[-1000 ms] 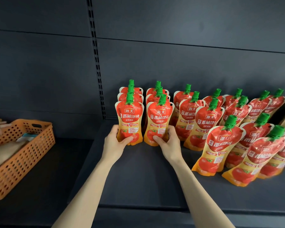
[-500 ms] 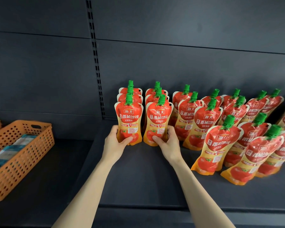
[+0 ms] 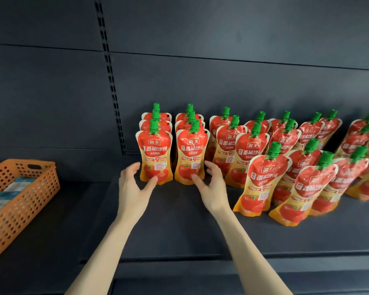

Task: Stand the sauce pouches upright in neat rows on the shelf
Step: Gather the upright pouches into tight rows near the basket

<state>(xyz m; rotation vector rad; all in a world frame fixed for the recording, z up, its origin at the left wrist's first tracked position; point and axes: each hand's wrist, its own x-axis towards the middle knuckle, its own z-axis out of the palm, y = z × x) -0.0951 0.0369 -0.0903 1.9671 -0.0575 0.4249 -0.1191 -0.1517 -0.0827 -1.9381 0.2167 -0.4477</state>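
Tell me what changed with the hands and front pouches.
Both hands loosened their grip: the left hand opened off the left front pouch, the right hand off the right front pouch, both drawing slightly back. The two pouches stayed upright in place; the leaning pouches further right and the orange basket did not move.

A shop: slotted dark shelving [image 3: 179, 220] stocked with identical sauce pouches [image 3: 258, 184].

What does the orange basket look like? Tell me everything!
The orange basket looks like plastic, with round holes all over its walls and a handle slot at its far end. It sits on the dark shelf at the left, partly cut off by the picture's edge. Pale blue and white packets lie inside.
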